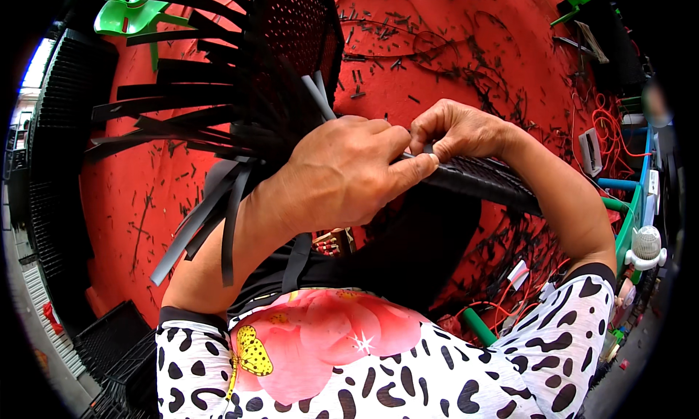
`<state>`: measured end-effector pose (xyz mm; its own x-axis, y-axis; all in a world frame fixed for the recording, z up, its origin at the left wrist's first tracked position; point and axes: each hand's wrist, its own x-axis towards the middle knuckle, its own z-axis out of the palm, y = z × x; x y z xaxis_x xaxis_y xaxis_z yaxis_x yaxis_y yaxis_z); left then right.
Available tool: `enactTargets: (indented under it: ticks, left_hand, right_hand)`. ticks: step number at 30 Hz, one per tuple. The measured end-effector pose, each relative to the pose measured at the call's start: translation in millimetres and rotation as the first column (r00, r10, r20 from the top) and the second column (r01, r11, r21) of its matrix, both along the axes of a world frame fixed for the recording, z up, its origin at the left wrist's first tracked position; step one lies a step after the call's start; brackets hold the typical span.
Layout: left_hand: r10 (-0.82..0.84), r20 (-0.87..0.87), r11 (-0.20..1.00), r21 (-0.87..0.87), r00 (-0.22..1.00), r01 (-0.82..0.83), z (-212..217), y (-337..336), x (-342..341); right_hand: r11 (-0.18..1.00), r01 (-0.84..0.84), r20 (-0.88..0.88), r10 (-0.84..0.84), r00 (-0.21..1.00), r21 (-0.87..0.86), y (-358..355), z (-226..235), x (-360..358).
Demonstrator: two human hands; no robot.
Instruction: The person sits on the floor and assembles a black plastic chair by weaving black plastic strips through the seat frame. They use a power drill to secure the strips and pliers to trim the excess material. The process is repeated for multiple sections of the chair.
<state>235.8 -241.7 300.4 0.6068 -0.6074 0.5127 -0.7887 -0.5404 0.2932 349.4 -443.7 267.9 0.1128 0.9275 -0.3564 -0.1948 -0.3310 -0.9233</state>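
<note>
A black woven basket (295,26) of flat plastic strips lies on its side in front of me. Many loose strip ends (193,91) fan out to its left. Its thick wrapped edge (495,182) runs right under my right forearm. My left hand (346,168) is closed over the edge, thumb pressed toward the right. A grey strip (318,97) sticks up behind its knuckles, and other strips hang over my left wrist. Close by the left thumb, my right hand (459,131) pinches a thin strip at the edge; the fingertips partly hide it.
Black strip offcuts litter the red floor covering (408,55). A green plastic chair (138,15) stands at the far left, with stacked black woven pieces (69,164) along the left side. On the right are a green frame (633,222), a tangled red cord (611,131) and a white lamp-like device (646,244).
</note>
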Motion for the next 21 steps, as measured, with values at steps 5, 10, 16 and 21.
enactTargets:
  ticks: [5, 10, 16, 21]
  left_hand:
    - [-0.004, 0.035, 1.000, -0.022, 0.999, 0.005, -6, -1, -1]
    - [0.000, 0.042, 0.999, -0.055, 0.999, 0.002, -9, -3, -1]
    - [0.008, 0.026, 0.999, -0.049, 1.000, -0.007, -10, -2, -5]
    - [-0.001, -0.003, 0.999, -0.049, 1.000, 0.001, -12, 2, -8]
  right_hand:
    - [0.998, 0.056, -0.131, -0.053, 0.990, 0.020, -4, 3, 0]
    - [0.995, 0.101, -0.112, -0.100, 0.989, -0.001, 3, 5, -8]
    - [0.989, 0.150, 0.058, -0.149, 0.987, -0.005, 9, 0, -21]
    - [0.991, 0.128, 0.078, -0.125, 0.989, -0.044, 12, -8, -25]
